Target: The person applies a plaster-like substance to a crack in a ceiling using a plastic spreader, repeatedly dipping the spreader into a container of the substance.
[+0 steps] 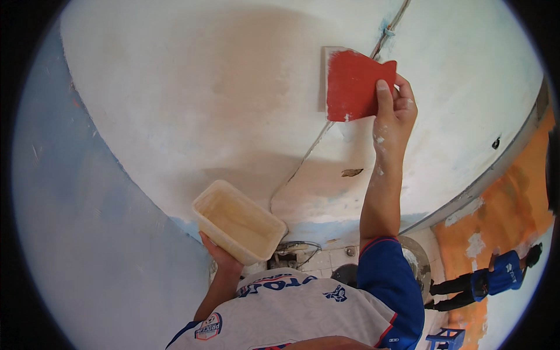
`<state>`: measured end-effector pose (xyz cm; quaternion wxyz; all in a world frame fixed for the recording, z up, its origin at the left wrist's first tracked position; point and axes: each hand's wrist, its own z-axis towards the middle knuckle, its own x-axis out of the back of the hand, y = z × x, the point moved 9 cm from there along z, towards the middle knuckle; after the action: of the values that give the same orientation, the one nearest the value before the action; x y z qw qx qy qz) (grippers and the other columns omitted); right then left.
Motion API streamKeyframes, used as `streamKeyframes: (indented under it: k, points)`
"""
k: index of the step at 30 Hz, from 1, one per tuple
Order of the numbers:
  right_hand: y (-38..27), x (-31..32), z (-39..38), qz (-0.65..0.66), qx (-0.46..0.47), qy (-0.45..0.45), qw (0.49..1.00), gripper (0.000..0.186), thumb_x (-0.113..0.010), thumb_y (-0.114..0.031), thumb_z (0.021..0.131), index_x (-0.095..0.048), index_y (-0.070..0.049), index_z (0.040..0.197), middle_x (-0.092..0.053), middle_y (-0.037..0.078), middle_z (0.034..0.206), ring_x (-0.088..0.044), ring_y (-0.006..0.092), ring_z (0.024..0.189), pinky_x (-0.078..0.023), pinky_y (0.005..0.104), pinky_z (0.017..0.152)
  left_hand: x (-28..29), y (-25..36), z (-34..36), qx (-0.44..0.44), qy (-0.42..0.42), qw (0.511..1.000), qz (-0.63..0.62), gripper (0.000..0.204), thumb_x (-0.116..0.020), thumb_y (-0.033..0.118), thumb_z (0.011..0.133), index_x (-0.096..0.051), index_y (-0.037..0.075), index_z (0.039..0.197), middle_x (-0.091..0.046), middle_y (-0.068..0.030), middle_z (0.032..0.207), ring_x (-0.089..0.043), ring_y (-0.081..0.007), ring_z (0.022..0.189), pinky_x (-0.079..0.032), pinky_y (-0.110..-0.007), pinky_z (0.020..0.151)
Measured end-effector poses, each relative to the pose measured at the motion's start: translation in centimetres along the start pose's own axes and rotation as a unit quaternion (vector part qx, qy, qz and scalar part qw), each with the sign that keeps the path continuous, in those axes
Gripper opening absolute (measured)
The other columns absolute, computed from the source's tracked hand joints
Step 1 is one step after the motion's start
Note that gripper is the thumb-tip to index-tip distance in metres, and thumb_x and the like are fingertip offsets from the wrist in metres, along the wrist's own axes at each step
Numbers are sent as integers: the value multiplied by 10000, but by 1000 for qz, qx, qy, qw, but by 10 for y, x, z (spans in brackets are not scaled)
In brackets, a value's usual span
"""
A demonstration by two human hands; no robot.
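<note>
My right hand (397, 100) grips a flat red putty scraper (353, 87), thumb on the near face and fingers at its back. White smears mark the scraper's left edge, and its blade lies at or very near the pale wall (245, 70), over a cable line. White specks dot my right wrist. Low on the left, my left hand (224, 254) supports a cream rectangular tub (240, 223) from beneath, tilted so its inside shows. Pale residue coats the tub's bottom and walls.
A thin cable (307, 154) runs down the wall, past a small hole (352, 172). The blue-grey wall (76, 192) meets it at left. At right, a person in blue (504, 273) stands by an orange wall (496, 210), near a blue stool (446, 338).
</note>
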<state>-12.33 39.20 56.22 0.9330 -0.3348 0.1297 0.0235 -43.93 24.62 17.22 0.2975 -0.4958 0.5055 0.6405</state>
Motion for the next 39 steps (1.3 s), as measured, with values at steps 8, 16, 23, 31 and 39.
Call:
streamKeyframes:
  k: [8, 16, 23, 31, 39]
  points:
    - [-10, -1, -5, 17, 44, -2, 999, 241, -603, -100, 1045, -609, 50, 1233, -737, 125, 1118, -660, 137, 991, -509, 265, 904, -4, -23, -16, -24, 33, 999, 3, 806, -294, 757, 1008, -346, 200, 1588, -447, -60, 1582, -457, -303, 1431, -399, -481, 1182]
    - [-18, -118, -32, -264, 234, -296, 888, 229, -665, -80, 1001, -669, -46, 1227, -742, 159, 928, -678, 163, 606, -537, 319, 621, -11, -39, -22, -23, 29, 999, 9, 839, -245, 774, 1002, -341, 183, 1590, -454, -72, 1578, -460, -302, 1432, -403, -479, 1181]
    - [-73, -72, 23, -118, 199, -78, 970, 271, -651, -126, 1026, -695, -28, 1275, -758, 107, 1033, -699, 105, 899, -582, 267, 763, 0, -30, -22, -39, 25, 999, -1, 847, -225, 777, 999, -339, 186, 1595, -462, -83, 1573, -477, -311, 1419, -418, -497, 1168]
    - [-77, -113, 22, -284, 385, -107, 872, 304, -677, -132, 1006, -695, -19, 1287, -774, 129, 1089, -741, 186, 913, -585, 322, 837, 5, -20, -19, -19, 39, 999, -3, 862, -240, 795, 987, -365, 177, 1576, -481, -83, 1551, -483, -313, 1407, -420, -486, 1161]
    - [-35, -183, -70, -327, 472, -379, 726, 172, -713, -18, 886, -725, -65, 1050, -719, 65, 811, -701, 287, 746, -583, 377, 650, -7, -6, 4, 7, -9, 999, -43, 850, -238, 790, 989, -368, 188, 1575, -484, -85, 1546, -489, -310, 1403, -429, -489, 1153]
